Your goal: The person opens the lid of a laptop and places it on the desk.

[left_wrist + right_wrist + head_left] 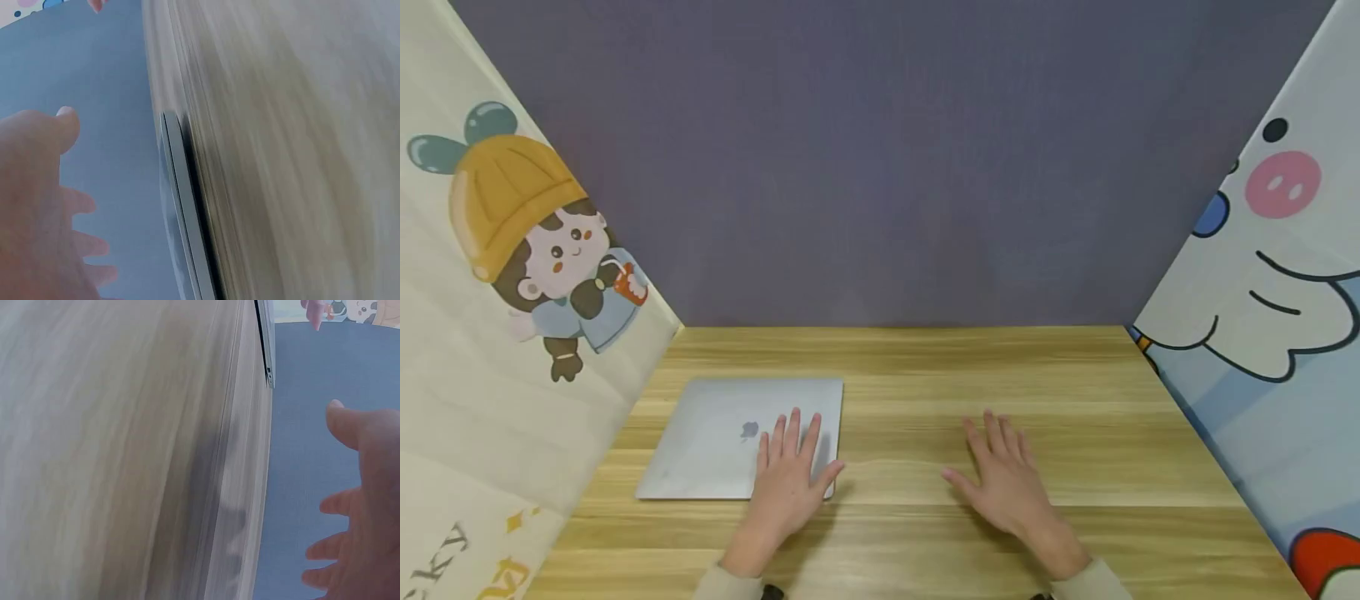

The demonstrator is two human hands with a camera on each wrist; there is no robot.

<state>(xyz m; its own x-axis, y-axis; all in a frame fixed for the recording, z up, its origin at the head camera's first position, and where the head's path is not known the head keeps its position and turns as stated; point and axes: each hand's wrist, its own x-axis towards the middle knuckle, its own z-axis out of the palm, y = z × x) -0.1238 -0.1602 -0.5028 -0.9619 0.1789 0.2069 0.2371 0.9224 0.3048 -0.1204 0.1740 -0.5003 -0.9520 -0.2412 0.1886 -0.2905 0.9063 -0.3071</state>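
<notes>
A closed silver laptop [715, 450] with a dark apple logo lies on the left part of the wooden table. My left hand [786, 492] is spread palm down above the laptop's right front part. In the left wrist view, that hand [31, 200] appears apart from the laptop's thin edge [184, 200]. Over bare wood to the right is my right hand [1011, 492], its fingers straight and spread. Its shadow falls on the table in the right wrist view, where the hand [381, 494] holds nothing. The laptop's corner [267, 356] shows at the top there.
The wooden table [970, 367] reaches back to a dark grey-blue panel [895, 167]. A pale sheet with a cartoon child [572, 258] borders the left side. On the right hangs a sheet with a cartoon pig [1285, 183].
</notes>
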